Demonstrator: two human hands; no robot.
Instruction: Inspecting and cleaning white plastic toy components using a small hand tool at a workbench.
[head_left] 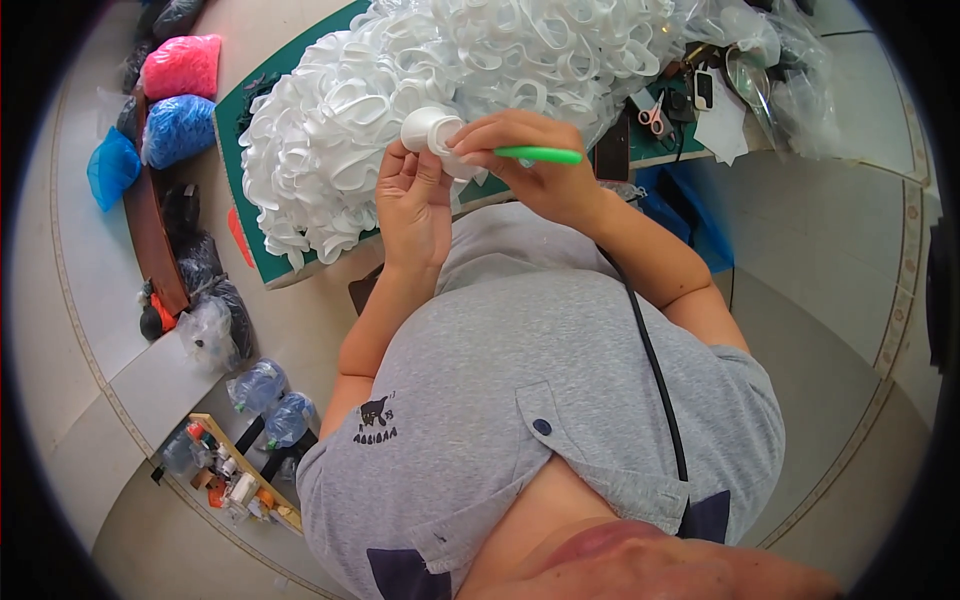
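Observation:
Over the near edge of the table, my left hand [415, 215] pinches a smooth white rounded piece [420, 130] with an open ring-like end, between thumb and fingers. My right hand [545, 165] grips a slim tool with a bright green handle [540, 155]; the handle points to the right. Its working end is hidden by my fingers, which are close against the white piece, so I cannot tell whether the tool touches it. Just beyond both hands lies a big heap of white looped pieces [340, 120], curled and piled on one another.
The heap rests on a green table top [235, 165]. Pink-handled scissors [655, 118], a dark phone-like slab [611, 152] and clear plastic bags [800, 110] lie at its right. On the left floor are pink [182, 67] and blue [178, 130] filled bags and a box of small items [235, 480].

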